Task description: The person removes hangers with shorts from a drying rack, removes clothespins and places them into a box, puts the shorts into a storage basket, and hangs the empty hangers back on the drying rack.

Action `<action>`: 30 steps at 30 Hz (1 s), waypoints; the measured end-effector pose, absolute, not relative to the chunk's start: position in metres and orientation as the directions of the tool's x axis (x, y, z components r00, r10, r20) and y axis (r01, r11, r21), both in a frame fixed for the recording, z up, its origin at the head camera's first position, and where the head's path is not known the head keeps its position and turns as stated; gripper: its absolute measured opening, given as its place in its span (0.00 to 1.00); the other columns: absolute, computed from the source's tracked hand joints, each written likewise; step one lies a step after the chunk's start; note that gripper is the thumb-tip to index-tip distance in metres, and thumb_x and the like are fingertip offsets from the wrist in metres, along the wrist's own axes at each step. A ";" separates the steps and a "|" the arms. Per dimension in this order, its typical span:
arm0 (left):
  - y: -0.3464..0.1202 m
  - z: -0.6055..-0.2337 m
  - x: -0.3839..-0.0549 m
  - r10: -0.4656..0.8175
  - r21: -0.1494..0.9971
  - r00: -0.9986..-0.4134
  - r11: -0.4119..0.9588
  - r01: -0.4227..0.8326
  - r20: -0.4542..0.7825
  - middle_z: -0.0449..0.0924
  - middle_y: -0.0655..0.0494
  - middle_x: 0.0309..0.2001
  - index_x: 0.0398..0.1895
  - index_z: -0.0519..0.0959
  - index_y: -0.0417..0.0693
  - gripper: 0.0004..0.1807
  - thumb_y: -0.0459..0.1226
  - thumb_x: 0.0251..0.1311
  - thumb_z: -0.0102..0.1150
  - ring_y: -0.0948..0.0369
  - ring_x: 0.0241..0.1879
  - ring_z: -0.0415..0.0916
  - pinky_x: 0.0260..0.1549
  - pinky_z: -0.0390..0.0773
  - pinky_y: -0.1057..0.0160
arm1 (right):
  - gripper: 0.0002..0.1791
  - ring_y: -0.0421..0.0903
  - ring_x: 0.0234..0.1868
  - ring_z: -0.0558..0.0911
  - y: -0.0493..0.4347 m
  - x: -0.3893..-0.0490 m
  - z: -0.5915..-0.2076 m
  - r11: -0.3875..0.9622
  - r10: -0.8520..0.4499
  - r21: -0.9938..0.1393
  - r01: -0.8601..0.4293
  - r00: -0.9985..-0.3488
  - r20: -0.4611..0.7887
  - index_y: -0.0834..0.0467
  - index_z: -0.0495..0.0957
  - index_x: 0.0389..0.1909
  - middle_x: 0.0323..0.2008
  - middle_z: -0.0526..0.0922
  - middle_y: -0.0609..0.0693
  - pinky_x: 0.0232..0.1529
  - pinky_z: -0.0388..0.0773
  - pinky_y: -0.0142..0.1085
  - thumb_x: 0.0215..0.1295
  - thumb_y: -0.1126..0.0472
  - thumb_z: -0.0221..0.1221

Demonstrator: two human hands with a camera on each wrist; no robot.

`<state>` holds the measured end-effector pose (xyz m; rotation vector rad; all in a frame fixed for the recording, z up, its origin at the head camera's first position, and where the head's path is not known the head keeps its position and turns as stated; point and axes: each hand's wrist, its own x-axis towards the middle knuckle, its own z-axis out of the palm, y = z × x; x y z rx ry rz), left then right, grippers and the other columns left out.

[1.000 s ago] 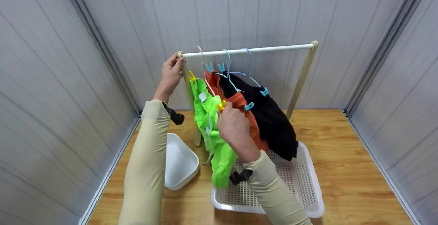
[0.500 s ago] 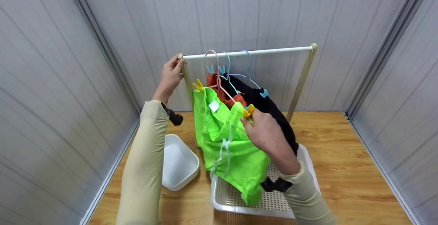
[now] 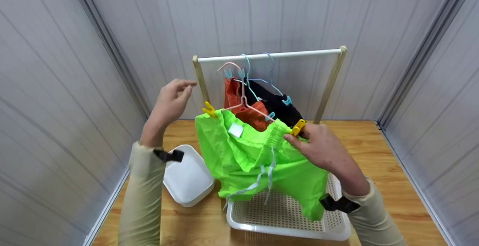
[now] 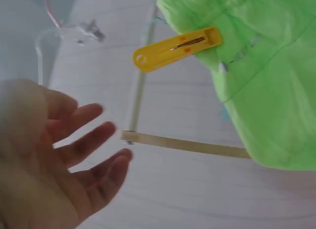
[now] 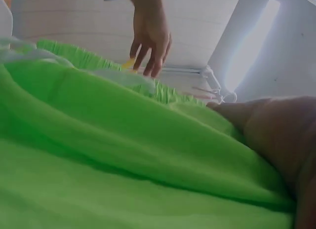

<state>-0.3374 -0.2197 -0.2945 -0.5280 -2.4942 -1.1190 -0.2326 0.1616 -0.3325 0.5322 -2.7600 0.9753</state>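
Note:
Bright green shorts (image 3: 239, 154) with a white drawstring hang from a pink hanger (image 3: 243, 102). A yellow clothespin (image 3: 209, 109) clips the left end of the waistband, another yellow clothespin (image 3: 298, 127) the right end. My right hand (image 3: 323, 146) pinches the waistband beside the right clothespin, thumb in front and fingers behind. The hanger's hook shows in front of and below the rack's white bar (image 3: 299, 54). Left of the shorts, my left hand (image 3: 173, 98) is in the air near the rack's left post, holding nothing; its fingers (image 4: 81, 142) spread loosely in the left wrist view.
On the bar behind hang an orange garment (image 3: 232, 90) and a black garment (image 3: 290, 111), held by blue clothespins. Below the shorts stands a white perforated basket (image 3: 288, 233). A white basin (image 3: 189, 176) sits to its left on the wooden floor. Panel walls enclose the space.
My right hand has drawn the green shorts right and toward me, and the pink hanger's hook has come off the bar. My left hand has let go of the rack's left corner and moved down-left.

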 end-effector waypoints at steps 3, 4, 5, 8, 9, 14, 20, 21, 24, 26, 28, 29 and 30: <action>-0.227 -0.302 -0.308 0.305 0.590 -0.875 0.649 0.479 0.375 0.72 0.48 0.60 0.62 0.73 0.44 0.21 0.43 0.72 0.49 0.50 0.59 0.67 0.55 0.70 0.48 | 0.21 0.40 0.19 0.66 0.176 -0.231 -0.337 0.690 -0.317 -0.571 -0.446 -0.894 0.316 0.57 0.78 0.29 0.17 0.67 0.43 0.23 0.66 0.34 0.67 0.42 0.57; -0.228 -0.305 -0.299 0.343 0.578 -0.875 0.657 0.483 0.342 0.71 0.48 0.61 0.64 0.71 0.44 0.22 0.44 0.72 0.50 0.50 0.61 0.66 0.56 0.69 0.47 | 0.20 0.39 0.18 0.66 0.182 -0.231 -0.339 0.676 -0.331 -0.567 -0.470 -0.882 0.336 0.56 0.77 0.26 0.17 0.66 0.42 0.22 0.65 0.33 0.67 0.44 0.58; -0.229 -0.308 -0.292 0.372 0.570 -0.875 0.663 0.485 0.311 0.69 0.48 0.63 0.66 0.70 0.45 0.24 0.44 0.71 0.52 0.50 0.62 0.64 0.57 0.68 0.46 | 0.18 0.39 0.18 0.65 0.187 -0.231 -0.341 0.663 -0.344 -0.562 -0.495 -0.868 0.359 0.56 0.76 0.25 0.16 0.65 0.41 0.21 0.65 0.32 0.67 0.46 0.60; -0.230 -0.318 -0.277 0.416 0.555 -0.873 0.677 0.483 0.254 0.66 0.48 0.65 0.69 0.66 0.45 0.28 0.45 0.68 0.56 0.49 0.64 0.63 0.58 0.66 0.45 | 0.14 0.36 0.17 0.64 0.202 -0.234 -0.346 0.618 -0.372 -0.542 -0.570 -0.819 0.436 0.55 0.75 0.22 0.16 0.64 0.39 0.19 0.64 0.31 0.64 0.55 0.64; -0.230 -0.321 -0.273 0.424 0.557 -0.871 0.673 0.486 0.248 0.67 0.47 0.65 0.68 0.67 0.44 0.28 0.44 0.68 0.57 0.49 0.63 0.64 0.58 0.66 0.44 | 0.14 0.36 0.16 0.63 0.207 -0.235 -0.347 0.606 -0.377 -0.530 -0.593 -0.801 0.464 0.55 0.74 0.21 0.16 0.63 0.38 0.19 0.63 0.30 0.63 0.57 0.65; -0.223 -0.336 -0.263 0.416 0.599 -0.854 0.611 0.517 0.313 0.76 0.49 0.57 0.60 0.76 0.43 0.21 0.38 0.65 0.61 0.49 0.55 0.72 0.49 0.74 0.46 | 0.15 0.32 0.15 0.59 0.227 -0.238 -0.355 0.576 -0.377 -0.466 -0.672 -0.724 0.578 0.54 0.73 0.17 0.15 0.59 0.35 0.16 0.59 0.27 0.57 0.64 0.68; -0.208 -0.341 -0.260 0.407 0.540 -0.788 0.576 0.613 0.461 0.83 0.56 0.44 0.48 0.84 0.44 0.13 0.31 0.59 0.66 0.59 0.45 0.77 0.43 0.77 0.52 | 0.10 0.30 0.15 0.57 0.243 -0.241 -0.360 0.516 -0.392 -0.389 -0.764 -0.614 0.685 0.57 0.78 0.18 0.15 0.64 0.35 0.15 0.58 0.26 0.50 0.70 0.69; -0.205 -0.342 -0.260 0.408 0.526 -0.778 0.576 0.626 0.478 0.83 0.56 0.43 0.46 0.85 0.44 0.12 0.31 0.58 0.66 0.60 0.43 0.78 0.43 0.77 0.53 | 0.09 0.29 0.15 0.58 0.245 -0.242 -0.361 0.503 -0.397 -0.377 -0.777 -0.596 0.698 0.57 0.80 0.19 0.15 0.66 0.36 0.15 0.58 0.25 0.49 0.71 0.69; -0.195 -0.345 -0.259 0.401 0.463 -0.739 0.591 0.661 0.542 0.84 0.57 0.38 0.40 0.86 0.44 0.08 0.30 0.57 0.67 0.61 0.38 0.79 0.38 0.78 0.57 | 0.09 0.29 0.15 0.60 0.252 -0.243 -0.363 0.485 -0.404 -0.344 -0.804 -0.555 0.727 0.57 0.80 0.21 0.16 0.70 0.38 0.15 0.59 0.25 0.47 0.72 0.69; -0.189 -0.347 -0.258 0.386 0.409 -0.706 0.611 0.678 0.594 0.84 0.57 0.36 0.36 0.87 0.45 0.05 0.30 0.57 0.67 0.61 0.37 0.79 0.36 0.77 0.58 | 0.09 0.30 0.15 0.60 0.257 -0.244 -0.364 0.495 -0.399 -0.310 -0.812 -0.529 0.749 0.57 0.79 0.20 0.16 0.70 0.39 0.15 0.60 0.25 0.45 0.71 0.70; -0.183 -0.348 -0.257 0.363 0.362 -0.676 0.634 0.683 0.641 0.84 0.58 0.34 0.35 0.87 0.46 0.04 0.30 0.56 0.68 0.61 0.35 0.79 0.34 0.77 0.59 | 0.09 0.31 0.15 0.61 0.261 -0.246 -0.364 0.510 -0.381 -0.294 -0.809 -0.518 0.766 0.58 0.78 0.20 0.16 0.71 0.40 0.16 0.60 0.25 0.44 0.70 0.70; -0.180 -0.348 -0.257 0.353 0.344 -0.667 0.646 0.681 0.656 0.84 0.58 0.34 0.35 0.87 0.46 0.05 0.30 0.57 0.68 0.61 0.35 0.78 0.33 0.76 0.59 | 0.10 0.31 0.15 0.62 0.263 -0.246 -0.364 0.518 -0.370 -0.285 -0.807 -0.511 0.776 0.58 0.78 0.20 0.16 0.72 0.41 0.16 0.61 0.25 0.44 0.70 0.70; -0.177 -0.348 -0.257 0.342 0.335 -0.660 0.655 0.678 0.669 0.84 0.58 0.34 0.35 0.88 0.47 0.05 0.30 0.57 0.68 0.61 0.35 0.78 0.33 0.75 0.59 | 0.10 0.31 0.15 0.63 0.265 -0.247 -0.363 0.524 -0.359 -0.278 -0.805 -0.505 0.785 0.58 0.78 0.20 0.16 0.72 0.41 0.17 0.61 0.25 0.43 0.69 0.70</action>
